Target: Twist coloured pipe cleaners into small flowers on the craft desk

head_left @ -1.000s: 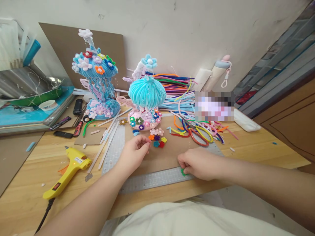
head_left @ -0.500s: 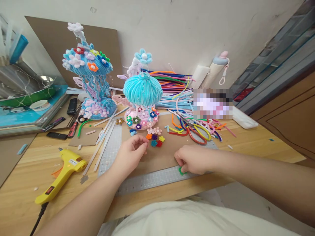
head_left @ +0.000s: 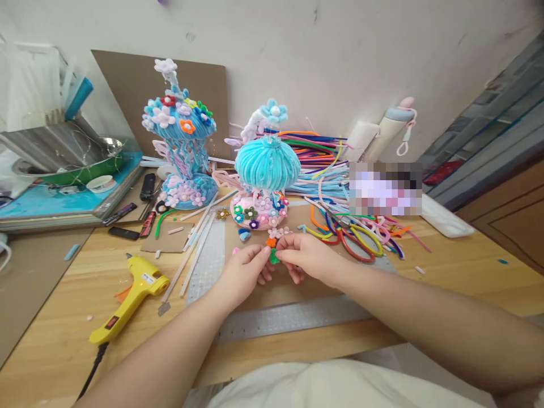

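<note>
Above the brown cardboard, my left hand (head_left: 244, 275) and my right hand (head_left: 312, 258) meet, thumbs and fingertips closed on a small green pipe-cleaner flower (head_left: 273, 256) between them. Just beyond it shows an orange flower (head_left: 271, 242), and pale pink flowers (head_left: 276, 232) lie behind that. My hands hide other loose flowers. A turquoise pipe-cleaner jellyfish (head_left: 267, 164) stands behind, its pink base (head_left: 259, 212) dotted with colourful flowers. To its left is a taller blue jellyfish (head_left: 181, 124) with flowers on its cap.
At left lies a yellow glue gun (head_left: 131, 297), with clear glue sticks (head_left: 198, 255) beside the grey cutting mat (head_left: 289, 322). On the right are scissors (head_left: 359, 243) among pipe-cleaner offcuts. Bundled pipe cleaners (head_left: 318, 184), a bottle (head_left: 389, 130) and a blurred-out patch are farther back.
My right hand has brought the green flower from the mat's front edge up and left to my left hand, which now grips it too. The view has shifted slightly.
</note>
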Motion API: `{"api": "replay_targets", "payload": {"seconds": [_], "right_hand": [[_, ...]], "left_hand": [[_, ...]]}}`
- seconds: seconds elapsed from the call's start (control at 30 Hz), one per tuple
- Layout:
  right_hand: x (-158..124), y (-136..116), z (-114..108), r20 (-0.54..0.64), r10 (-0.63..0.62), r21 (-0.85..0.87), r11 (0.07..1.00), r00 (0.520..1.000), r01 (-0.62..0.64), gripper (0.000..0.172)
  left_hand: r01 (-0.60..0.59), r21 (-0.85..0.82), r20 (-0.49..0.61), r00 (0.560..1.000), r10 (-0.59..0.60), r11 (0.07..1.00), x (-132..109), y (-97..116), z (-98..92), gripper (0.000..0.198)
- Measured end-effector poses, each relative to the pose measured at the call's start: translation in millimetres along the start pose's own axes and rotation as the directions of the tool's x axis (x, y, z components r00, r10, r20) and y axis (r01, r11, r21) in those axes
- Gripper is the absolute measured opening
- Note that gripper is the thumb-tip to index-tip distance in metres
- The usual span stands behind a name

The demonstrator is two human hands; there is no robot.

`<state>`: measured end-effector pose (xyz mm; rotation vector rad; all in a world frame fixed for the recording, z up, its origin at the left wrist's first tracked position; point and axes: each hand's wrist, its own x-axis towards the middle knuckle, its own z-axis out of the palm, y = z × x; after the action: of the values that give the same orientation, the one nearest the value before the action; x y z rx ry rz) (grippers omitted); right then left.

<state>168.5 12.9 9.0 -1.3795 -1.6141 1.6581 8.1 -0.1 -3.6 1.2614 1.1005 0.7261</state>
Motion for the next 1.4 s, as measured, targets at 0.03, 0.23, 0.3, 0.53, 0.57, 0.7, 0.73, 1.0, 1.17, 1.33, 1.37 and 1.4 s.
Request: {"api": "replay_targets", "payload": {"seconds": [0.03,0.23,0.3,0.53,0.57,0.7,0.73,1.0,1.17,1.33,1.37,1.4], "right_hand": [[5,1,4,-0.070,-0.024,0.039,0.999,0.997,0.027,0.008],[14,11,15,-0.159,-0.154,0.112,0.978,0.975,0.173,0.014],[13,14,14,-0.147,-0.207,0.047,0.975,0.967,0.216,0.013],[7,18,10,-0.101,-0.268,-0.144,0.957,0.958,0.253,0.009],[7,18,10,-0.097,-0.285,-0.193,0.945,0.953,0.263,0.009],[3,17,9,-0.086,-0.367,-0.379,0.872,0.926,0.310,0.012],[3,17,9,-0.082,-0.389,-0.421,0.848,0.918,0.322,0.012],[2,19,7,0.003,-0.480,-0.634,0.678,0.877,0.373,0.017],[3,24,10,0.001,-0.535,-0.660,0.634,0.845,0.403,0.022],[2,25,14,-0.024,-0.553,-0.651,0.641,0.833,0.407,0.024],[3,25,14,-0.041,-0.545,-0.636,0.661,0.838,0.399,0.024],[4,24,15,-0.061,-0.533,-0.609,0.690,0.844,0.391,0.023]], "left_hand": [[-0.007,-0.025,-0.024,1.000,0.007,1.000,1,0,-1.3,0.032],[-0.067,0.037,-0.153,0.986,0.072,0.997,2,0,-6.3,0.019],[-0.088,0.115,-0.163,0.981,0.106,0.990,2,-1,-6.4,0.018],[-0.152,0.340,-0.165,0.962,0.218,0.928,1,-5,-3.1,0.010],[-0.145,0.375,-0.164,0.962,0.219,0.916,0,-6,-2.5,0.010],[-0.143,0.518,-0.145,0.957,0.252,0.843,0,-5,-1.0,0.010],[-0.148,0.558,-0.128,0.957,0.261,0.816,-1,-5,-0.9,0.010],[-0.168,0.720,-0.050,0.955,0.292,0.673,-4,-1,-0.9,0.014],[-0.144,0.722,-0.058,0.962,0.266,0.677,-6,-1,2.1,0.015],[-0.124,0.707,-0.072,0.967,0.245,0.696,-3,-3,3.9,0.017],[-0.125,0.692,-0.076,0.967,0.244,0.711,-2,-3,3.8,0.017],[-0.129,0.672,-0.087,0.964,0.251,0.729,-2,-3,3.5,0.016]]}}
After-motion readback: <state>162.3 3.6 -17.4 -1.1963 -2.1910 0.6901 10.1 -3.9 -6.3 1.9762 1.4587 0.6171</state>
